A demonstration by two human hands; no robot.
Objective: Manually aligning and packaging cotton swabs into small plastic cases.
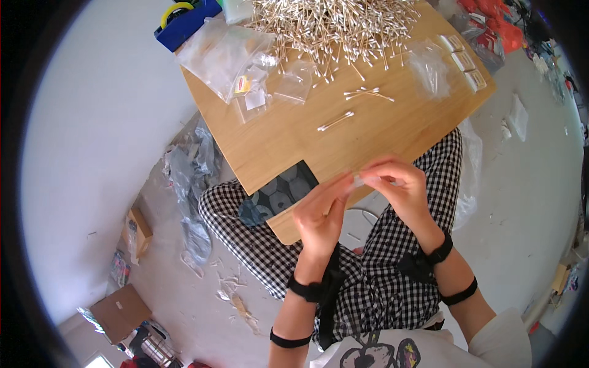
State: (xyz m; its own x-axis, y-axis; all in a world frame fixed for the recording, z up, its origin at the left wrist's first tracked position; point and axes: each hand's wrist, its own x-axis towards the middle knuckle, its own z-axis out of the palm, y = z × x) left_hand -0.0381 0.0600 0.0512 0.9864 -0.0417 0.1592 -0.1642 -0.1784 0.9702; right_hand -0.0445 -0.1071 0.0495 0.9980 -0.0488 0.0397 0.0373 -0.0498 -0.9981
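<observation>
My left hand (320, 216) and my right hand (402, 189) meet over the near edge of the wooden table (270, 141). Between their fingertips is a small whitish, translucent piece (358, 181), pinched from both sides and too small to name. Just beyond my hands, a few double-ended cotton swabs (335, 121) lie side by side on the wood. Farther off, several more swabs (368, 94) cross one another. A large loose heap of cotton swabs (337, 27) covers the far part of the table.
Clear plastic bags (215, 58) lie at the far left beside a blue tape dispenser (190, 24). Another clear bag (429, 70) and three small boxes (461, 61) sit at the right edge. A dark patterned item (285, 190) rests at the near left corner.
</observation>
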